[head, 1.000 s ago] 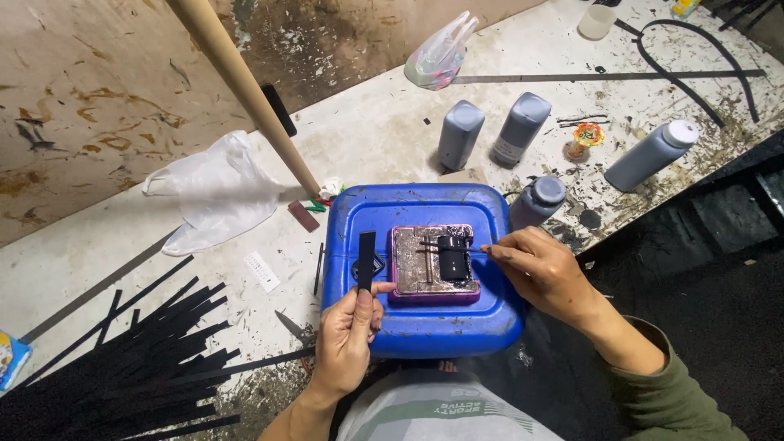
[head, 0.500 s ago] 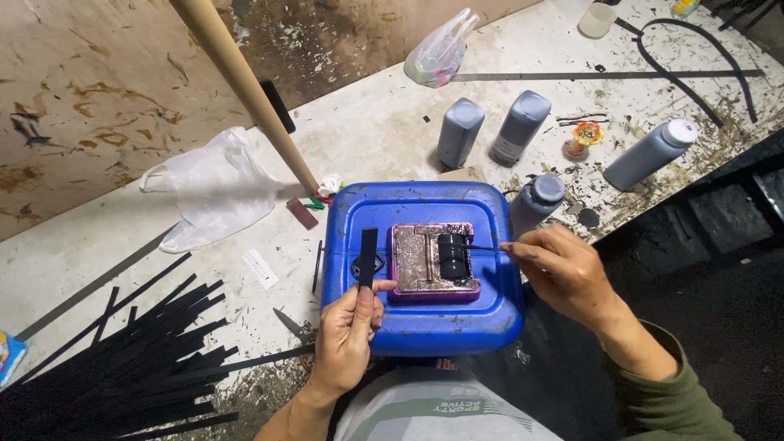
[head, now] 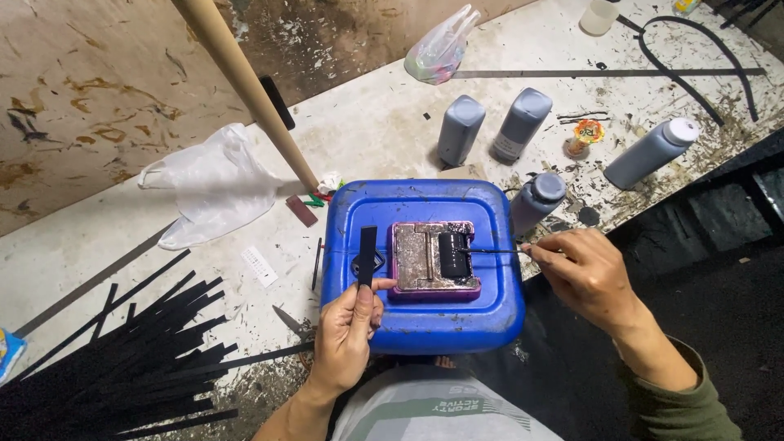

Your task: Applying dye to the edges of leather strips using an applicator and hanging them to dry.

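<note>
Hands (head: 347,331) hold black strip (head: 367,255), seemingly roller (head: 454,255).

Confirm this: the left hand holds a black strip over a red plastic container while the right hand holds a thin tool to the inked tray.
Not quite: the container is blue, not red, as the head view shows. The left hand does hold the black strip, and the right hand holds the thin tool to the inked tray.

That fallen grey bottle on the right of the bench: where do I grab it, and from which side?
Probably around the middle of the grey bottle, from above. It lies on its side, white cap pointing up-right, so the round body offers two free flanks. The bench beside it is littered only with small scraps; the black cord lies further back.
</note>
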